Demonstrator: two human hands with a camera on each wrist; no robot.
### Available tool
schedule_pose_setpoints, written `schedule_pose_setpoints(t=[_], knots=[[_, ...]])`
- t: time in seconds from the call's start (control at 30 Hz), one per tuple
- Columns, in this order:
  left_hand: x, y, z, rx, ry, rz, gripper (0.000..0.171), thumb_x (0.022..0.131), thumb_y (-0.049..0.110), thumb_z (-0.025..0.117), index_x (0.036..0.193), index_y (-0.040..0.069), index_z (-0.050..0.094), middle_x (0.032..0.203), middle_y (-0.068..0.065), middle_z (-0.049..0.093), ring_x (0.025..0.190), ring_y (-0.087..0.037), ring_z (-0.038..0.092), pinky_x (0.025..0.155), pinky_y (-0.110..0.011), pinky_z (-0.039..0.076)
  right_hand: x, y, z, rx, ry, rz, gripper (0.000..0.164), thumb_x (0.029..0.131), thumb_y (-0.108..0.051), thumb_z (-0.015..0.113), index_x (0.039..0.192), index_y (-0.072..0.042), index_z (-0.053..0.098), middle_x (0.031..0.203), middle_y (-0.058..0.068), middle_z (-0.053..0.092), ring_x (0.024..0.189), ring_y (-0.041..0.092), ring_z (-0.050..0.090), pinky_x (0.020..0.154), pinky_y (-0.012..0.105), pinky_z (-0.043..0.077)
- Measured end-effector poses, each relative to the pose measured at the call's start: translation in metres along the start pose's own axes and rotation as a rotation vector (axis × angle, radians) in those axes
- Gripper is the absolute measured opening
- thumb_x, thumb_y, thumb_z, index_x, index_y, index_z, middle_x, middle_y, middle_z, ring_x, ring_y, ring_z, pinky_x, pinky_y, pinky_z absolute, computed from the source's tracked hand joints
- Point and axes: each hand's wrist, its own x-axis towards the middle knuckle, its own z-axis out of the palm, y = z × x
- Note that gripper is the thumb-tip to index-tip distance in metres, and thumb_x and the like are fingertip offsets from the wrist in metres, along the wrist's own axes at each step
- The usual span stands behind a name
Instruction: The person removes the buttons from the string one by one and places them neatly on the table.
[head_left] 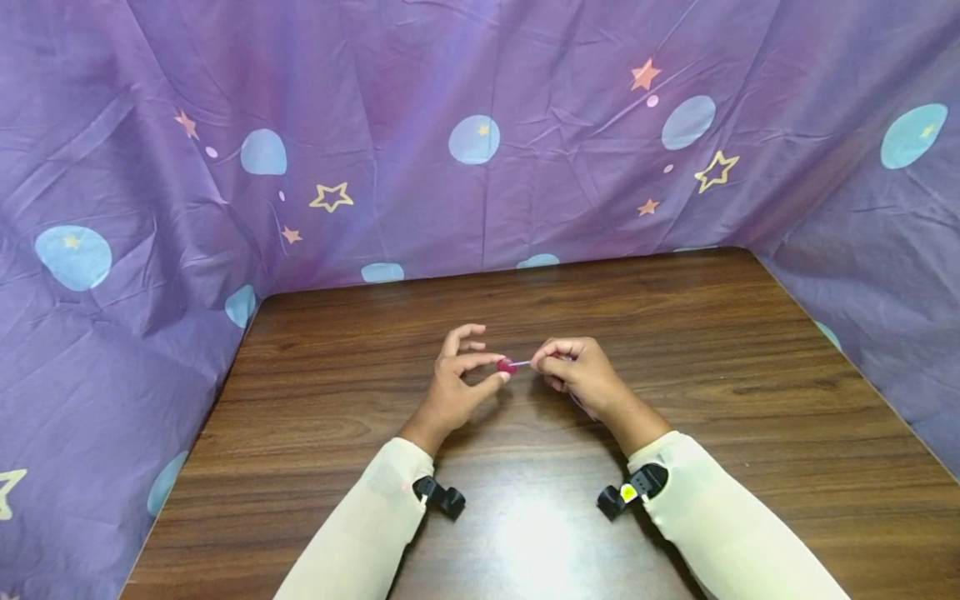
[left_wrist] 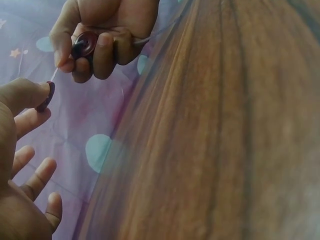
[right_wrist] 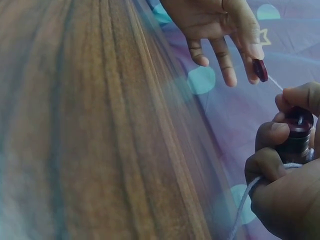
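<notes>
My left hand (head_left: 452, 385) pinches a dark red round button (head_left: 507, 367) by its edges between thumb and index finger; its other fingers are spread. A thin pale string (head_left: 522, 363) runs from this button to my right hand (head_left: 588, 375), where thumb and index finger pinch it. In the right wrist view, more dark red buttons (right_wrist: 299, 128) sit stacked inside the curled fingers of the right hand. One shows its glossy face (left_wrist: 86, 44) in the left wrist view. The string's tail (right_wrist: 241, 205) hangs out below the right hand's little-finger side. Both hands are above the table.
A brown wood-grain table (head_left: 330, 367) spreads under both hands, with a bright glare spot near its front. A purple cloth (head_left: 405, 83) with stars and blue circles hangs behind and along the sides. Black cameras (head_left: 450, 502) are strapped to both wrists.
</notes>
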Motion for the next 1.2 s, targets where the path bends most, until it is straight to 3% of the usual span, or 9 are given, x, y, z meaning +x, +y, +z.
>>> schedule_pose_setpoints(t=[0.23,0.4,0.57,0.73,0.93,1.2], knots=[[0.0,-0.003,-0.004,-0.006,0.007,-0.054,0.023,0.088,0.006,0.088,0.111,0.002,0.084,0.158,-0.024,0.05,0.134,-0.048,0.059,0.112,-0.042,0.05,0.0,-0.001,0.0,0.009,0.016,0.0,0.025,0.094,0.008,0.067,0.085,-0.013,0.079,0.074,-0.007,0.065,0.058,0.007,0.05,0.051,0.017,0.037],[0.0,-0.006,-0.006,-0.012,0.022,-0.054,0.023,0.088,0.005,0.088,0.11,-0.001,0.084,0.157,-0.025,0.051,0.133,-0.051,0.06,0.11,-0.04,0.051,0.0,-0.001,0.0,0.005,0.024,-0.003,0.031,0.094,0.008,0.067,0.082,-0.018,0.078,0.073,-0.007,0.064,0.058,0.007,0.05,0.051,0.017,0.037],[0.001,-0.01,-0.009,-0.015,0.04,-0.076,0.023,0.088,0.005,0.088,0.109,-0.001,0.084,0.156,-0.025,0.051,0.134,-0.051,0.058,0.11,-0.042,0.05,-0.001,-0.001,0.0,-0.001,0.031,-0.014,0.029,0.094,0.008,0.067,0.082,-0.015,0.078,0.071,-0.007,0.063,0.057,0.006,0.05,0.051,0.017,0.037],[0.002,-0.015,-0.013,0.005,0.059,-0.108,0.023,0.086,0.007,0.09,0.107,0.0,0.085,0.157,-0.026,0.051,0.137,-0.05,0.054,0.115,-0.053,0.046,-0.001,-0.001,0.001,0.012,0.033,-0.033,0.024,0.094,0.009,0.066,0.085,-0.009,0.078,0.072,-0.007,0.064,0.057,0.007,0.049,0.051,0.017,0.037],[0.002,-0.018,-0.017,0.039,0.084,-0.155,0.023,0.087,0.012,0.091,0.107,0.003,0.085,0.159,-0.025,0.05,0.143,-0.046,0.049,0.12,-0.061,0.042,-0.001,-0.001,0.0,0.027,0.032,-0.022,0.03,0.094,0.01,0.065,0.082,-0.015,0.078,0.075,-0.007,0.065,0.057,0.007,0.049,0.052,0.017,0.037],[0.003,-0.022,-0.022,0.09,0.119,-0.183,0.024,0.086,0.014,0.092,0.106,0.004,0.086,0.157,-0.024,0.053,0.141,-0.046,0.051,0.119,-0.061,0.042,-0.002,-0.001,0.0,0.029,0.028,-0.028,0.032,0.094,0.01,0.065,0.082,-0.017,0.077,0.075,-0.008,0.066,0.057,0.007,0.049,0.052,0.017,0.037]])
